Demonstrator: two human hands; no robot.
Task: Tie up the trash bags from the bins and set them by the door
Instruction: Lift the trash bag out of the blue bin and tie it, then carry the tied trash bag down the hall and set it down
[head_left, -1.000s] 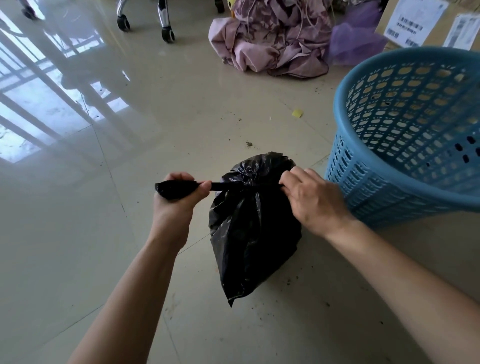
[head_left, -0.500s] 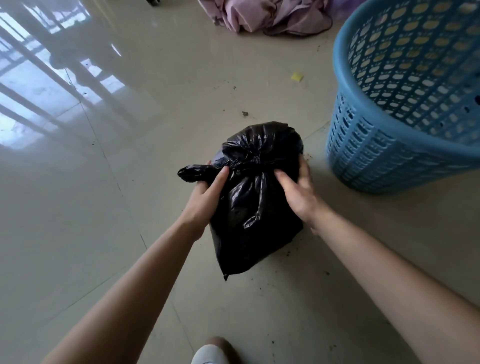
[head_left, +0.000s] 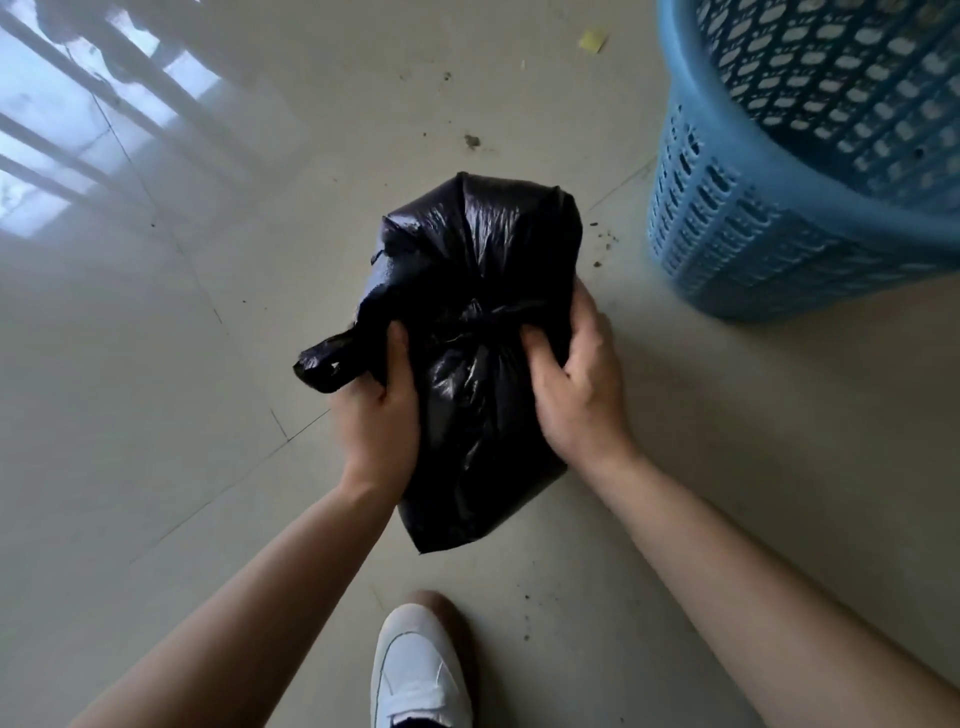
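A full black trash bag (head_left: 478, 249) sits in the middle of the view, knotted across its top. My left hand (head_left: 379, 410) grips the bag's left side, and a loose tail of black plastic (head_left: 327, 361) sticks out to the left past its fingers. My right hand (head_left: 576, 389) clasps the bag's right side, fingers pressed into the plastic beside the knot. The bag's lower corner points down toward my shoe; I cannot tell whether it touches the floor.
A blue perforated plastic bin (head_left: 779, 218) stands on the glossy tiled floor (head_left: 156, 467) at the upper right, close to the bag. My white shoe (head_left: 415, 670) is at the bottom centre. Crumbs and a yellow scrap (head_left: 592, 40) lie scattered on the tiles.
My hands stopped pulling the ties apart and moved in to hold the bag by both sides. The view tilted down, bringing the bag closer and my shoe into sight.
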